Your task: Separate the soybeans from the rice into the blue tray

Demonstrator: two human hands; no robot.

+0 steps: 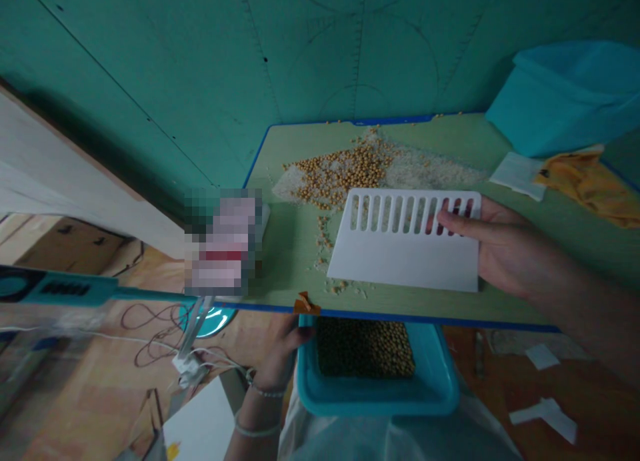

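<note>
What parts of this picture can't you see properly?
Head view:
- Pixelated patch: blurred out, so what lies there is unknowable.
- Left hand: fingertips hidden behind the blue tub.
- Right hand: palm hidden behind the white slotted scraper.
- Teal bag: cut off by the right edge.

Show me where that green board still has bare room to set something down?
Bare green board lies right of the white slotted scraper under the right hand, and left of it toward the blurred patch. Crowded: the soybean-and-rice pile behind the scraper, and the yellow cloth far right.
</note>
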